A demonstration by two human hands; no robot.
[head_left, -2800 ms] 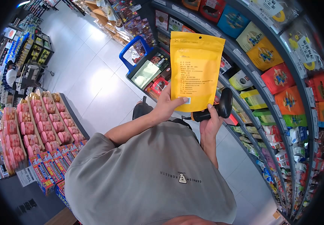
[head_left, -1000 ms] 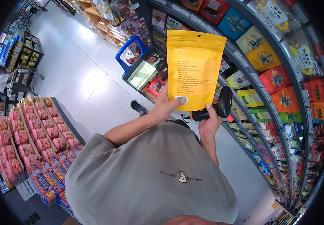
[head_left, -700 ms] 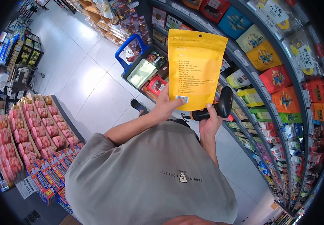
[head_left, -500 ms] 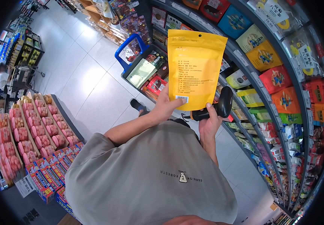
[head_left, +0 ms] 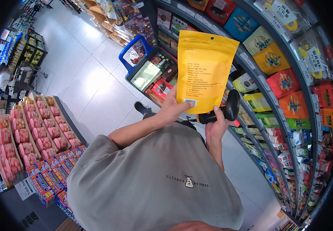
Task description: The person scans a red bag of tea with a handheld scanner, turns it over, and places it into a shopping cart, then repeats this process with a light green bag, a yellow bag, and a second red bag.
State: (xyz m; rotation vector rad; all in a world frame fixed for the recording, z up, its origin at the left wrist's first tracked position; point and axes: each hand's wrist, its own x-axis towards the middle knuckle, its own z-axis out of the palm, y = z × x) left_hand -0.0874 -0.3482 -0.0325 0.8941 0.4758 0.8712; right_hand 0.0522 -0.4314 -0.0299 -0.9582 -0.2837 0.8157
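Observation:
A yellow stand-up pouch (head_left: 205, 69) with printed text on its back is held upright in front of me. My left hand (head_left: 172, 106) is closed on its lower left edge, the thumb lying by the barcode label (head_left: 190, 102). Behind the pouch's lower right corner is a black handheld barcode scanner (head_left: 232, 106). My right hand (head_left: 217, 125) is wrapped round the scanner's handle, and its thumb touches the bottom of the pouch. The pouch hides part of the scanner and some of the left fingers.
A shopping basket with a blue handle (head_left: 125, 63) and several packages stands beyond my left hand. Shelves of pouches (head_left: 284, 82) curve along the right. At left are stacked pink-lidded jars (head_left: 35, 133) and blue-red boxes (head_left: 52, 175). A person (head_left: 4, 81) stands far left by a cart.
The pouch has shifted slightly right and its glare has changed. Both hands keep their hold and have moved a little right with it.

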